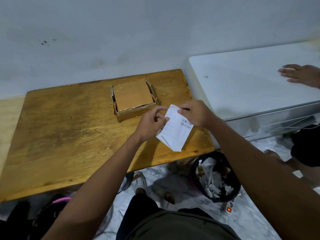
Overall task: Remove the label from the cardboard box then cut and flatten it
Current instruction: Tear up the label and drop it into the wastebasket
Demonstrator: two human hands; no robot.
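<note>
A small brown cardboard box [133, 98] sits on the wooden table [69, 132] near its far edge, its top flap lying loose. Just in front of the box, above the table's right part, I hold a white label [174, 134] with barcodes printed on it. My left hand [152, 122] pinches the label's left edge. My right hand [195, 113] pinches its upper right corner. The label is off the box and hangs between my two hands.
A black bin [216, 177] full of torn paper stands on the floor under the table's right corner. A white appliance [251, 84] stands to the right, with another person's hand [299, 73] flat on it. A power strip [229, 207] lies on the floor.
</note>
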